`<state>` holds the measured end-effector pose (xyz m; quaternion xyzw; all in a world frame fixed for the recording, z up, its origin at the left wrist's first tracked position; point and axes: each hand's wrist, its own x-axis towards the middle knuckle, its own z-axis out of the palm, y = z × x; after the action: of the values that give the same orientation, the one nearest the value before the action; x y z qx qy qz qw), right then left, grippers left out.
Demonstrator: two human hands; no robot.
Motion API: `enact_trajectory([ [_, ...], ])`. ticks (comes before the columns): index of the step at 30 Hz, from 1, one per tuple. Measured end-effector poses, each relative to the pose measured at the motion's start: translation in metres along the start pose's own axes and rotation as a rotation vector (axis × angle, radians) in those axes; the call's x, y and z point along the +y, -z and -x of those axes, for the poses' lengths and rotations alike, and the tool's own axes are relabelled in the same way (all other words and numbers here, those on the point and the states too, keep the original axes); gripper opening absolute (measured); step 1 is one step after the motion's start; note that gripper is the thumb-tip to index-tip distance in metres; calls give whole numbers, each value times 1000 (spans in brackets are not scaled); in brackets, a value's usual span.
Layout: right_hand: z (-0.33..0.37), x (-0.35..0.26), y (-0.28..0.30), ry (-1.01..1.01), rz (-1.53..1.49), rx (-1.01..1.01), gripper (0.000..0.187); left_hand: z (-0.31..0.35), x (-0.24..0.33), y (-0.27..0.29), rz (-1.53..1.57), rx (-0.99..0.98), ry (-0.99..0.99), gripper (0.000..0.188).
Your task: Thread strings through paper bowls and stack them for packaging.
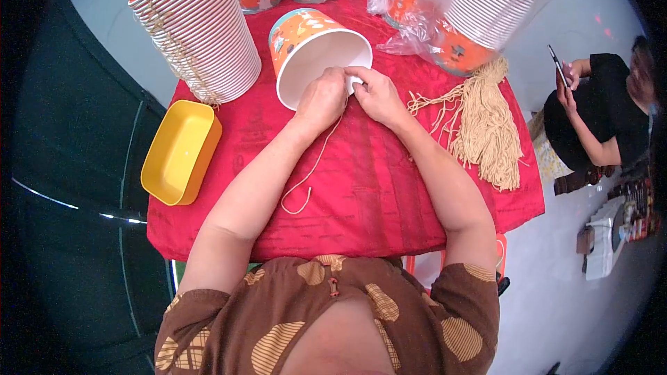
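Note:
An orange printed paper bucket [313, 33] lies tipped on the red cloth, its white open mouth turned toward me. At the near part of its rim my left hand [324, 99] and my right hand [379, 95] meet, fingers closed. Between them runs a thin beige string [322, 155], whose loose end trails down over the cloth and curls. My left hand pinches the string close to the rim. The right fingertips press at the same spot; the string's path there is hidden by the fingers.
Beige string strands [486, 132] lie bundled on the right. A yellow plastic bin [182, 153] stands at the left edge of the red cloth [361, 215]. A tall bucket stack [198, 35] has strings hanging from it; wrapped stacks [479, 14] stand behind. A person [590, 111] holds a phone beyond the table.

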<state>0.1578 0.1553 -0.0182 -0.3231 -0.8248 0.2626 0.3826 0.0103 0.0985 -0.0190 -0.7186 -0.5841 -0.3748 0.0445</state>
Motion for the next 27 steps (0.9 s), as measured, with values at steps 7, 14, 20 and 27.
enact_trajectory([
  [7,-4,14,3,114,-117,-62,30,0,-4,3,174,-63,86,11],
  [14,-5,15,9,41,-157,-165,23,0,-1,8,229,-102,136,12],
  [20,-6,7,15,-6,-76,-257,20,0,-3,8,262,-75,129,13],
  [27,-5,6,14,-4,-69,-210,14,-2,-11,6,289,-113,155,10],
])
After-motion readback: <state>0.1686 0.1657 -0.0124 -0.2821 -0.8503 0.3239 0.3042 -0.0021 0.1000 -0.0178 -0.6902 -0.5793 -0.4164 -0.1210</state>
